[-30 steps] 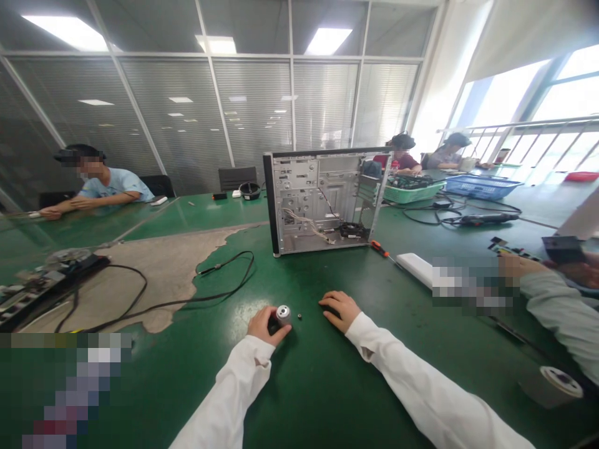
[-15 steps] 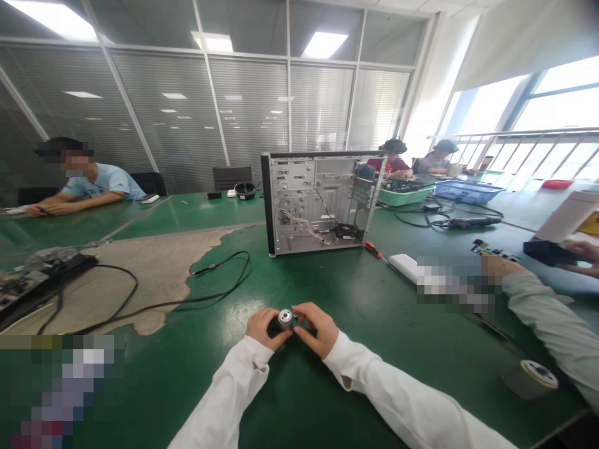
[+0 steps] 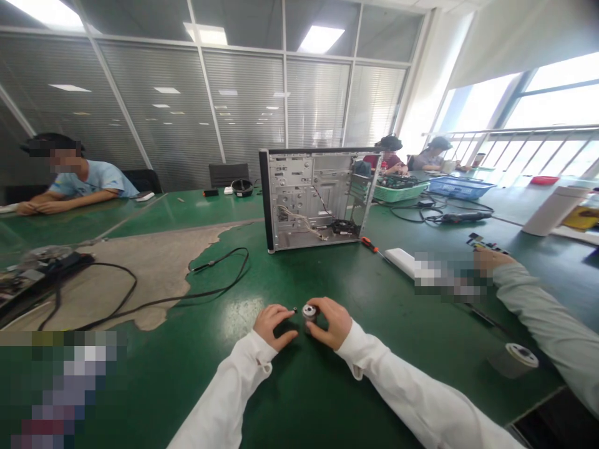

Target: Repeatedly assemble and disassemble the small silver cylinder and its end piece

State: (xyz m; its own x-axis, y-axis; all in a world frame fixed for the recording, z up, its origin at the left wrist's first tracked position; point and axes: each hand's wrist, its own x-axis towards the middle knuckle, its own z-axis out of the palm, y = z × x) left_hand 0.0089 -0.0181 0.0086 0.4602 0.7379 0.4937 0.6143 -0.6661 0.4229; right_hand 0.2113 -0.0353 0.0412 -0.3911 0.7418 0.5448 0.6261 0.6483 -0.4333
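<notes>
My right hand (image 3: pixel 331 323) grips a small silver metal cylinder (image 3: pixel 309 317) from its right side. The cylinder stands upright, and its flat top shows dark holes. To its left is my left hand (image 3: pixel 272 327), open, with thumb and fingers apart. A tiny dark part (image 3: pixel 295 310) sits by the left index fingertip; whether it touches the finger I cannot tell. Beyond both hands stands an opened computer case (image 3: pixel 318 202), its side facing me, with loose wires and a black fan inside.
A similar metal cylinder (image 3: pixel 515 360) stands at right, near a co-worker's sleeve (image 3: pixel 538 305). An orange-handled screwdriver (image 3: pixel 369 244) lies by the case. A black cable (image 3: pixel 210 292) crosses the worn patch (image 3: pixel 154 249) of the green table. Baskets (image 3: pixel 461 187) stand farther back.
The metal cylinder has passed from my left hand to my right hand and now sits farther right. My left hand has let go and opened. The view has shifted slightly.
</notes>
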